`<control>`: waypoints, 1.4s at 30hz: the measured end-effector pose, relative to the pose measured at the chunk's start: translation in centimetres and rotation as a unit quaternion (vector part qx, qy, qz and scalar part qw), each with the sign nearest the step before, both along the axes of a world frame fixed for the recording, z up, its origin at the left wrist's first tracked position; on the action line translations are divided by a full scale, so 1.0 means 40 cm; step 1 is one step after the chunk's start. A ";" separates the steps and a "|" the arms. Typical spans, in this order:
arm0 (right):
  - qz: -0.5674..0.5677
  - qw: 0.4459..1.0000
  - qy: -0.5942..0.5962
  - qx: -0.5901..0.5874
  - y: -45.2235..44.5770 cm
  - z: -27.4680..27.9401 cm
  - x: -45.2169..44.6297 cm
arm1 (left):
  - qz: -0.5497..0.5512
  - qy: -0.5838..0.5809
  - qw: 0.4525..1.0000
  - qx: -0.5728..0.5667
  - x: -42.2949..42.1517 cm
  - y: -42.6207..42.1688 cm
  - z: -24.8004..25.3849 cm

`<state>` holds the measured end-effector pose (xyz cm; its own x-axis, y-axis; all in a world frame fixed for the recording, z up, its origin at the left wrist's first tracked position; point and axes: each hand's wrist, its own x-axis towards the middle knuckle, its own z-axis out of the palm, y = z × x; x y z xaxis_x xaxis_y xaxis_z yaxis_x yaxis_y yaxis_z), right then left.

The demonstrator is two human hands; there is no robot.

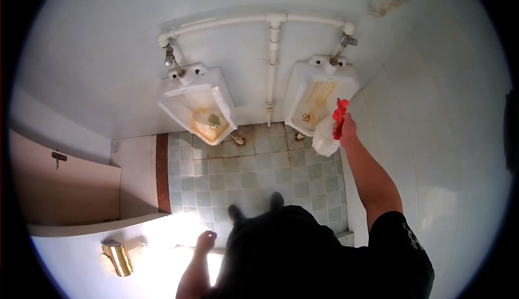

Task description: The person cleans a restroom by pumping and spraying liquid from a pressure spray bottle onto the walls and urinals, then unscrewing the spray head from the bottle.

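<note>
Head view: right hand point(349, 130) clasps a red plastic sprayer point(341, 110), left hand point(205, 241) curled inward.

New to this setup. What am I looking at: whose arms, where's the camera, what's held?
No machine here, just a person's bare hands. The single picture comes from a head-worn camera looking forward and down. The right hand grips a red handle; a white container shows beside it, but I can't tell if they're joined. The left hand hangs low, nothing visible in it. Ahead are two stained urinals above a tiled floor; a greenish piece lies in the left one.
</note>
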<state>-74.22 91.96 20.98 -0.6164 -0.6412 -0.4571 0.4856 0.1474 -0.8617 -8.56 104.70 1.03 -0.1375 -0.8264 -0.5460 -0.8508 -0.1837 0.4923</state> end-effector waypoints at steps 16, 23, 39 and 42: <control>-0.070 0.997 0.013 -0.031 0.005 -0.020 -0.051 | 0.014 0.010 1.000 0.010 -0.056 -0.012 0.060; -0.049 0.998 0.027 -0.008 0.029 -0.040 -0.036 | 0.020 0.014 0.999 0.025 -0.065 -0.012 0.054; -0.124 0.991 -0.027 0.039 0.071 -0.094 -0.008 | 0.013 0.001 0.999 0.036 -0.068 -0.008 0.076; -0.014 0.998 0.041 0.052 0.073 -0.062 -0.014 | 0.005 -0.003 1.000 0.016 -0.063 -0.009 0.064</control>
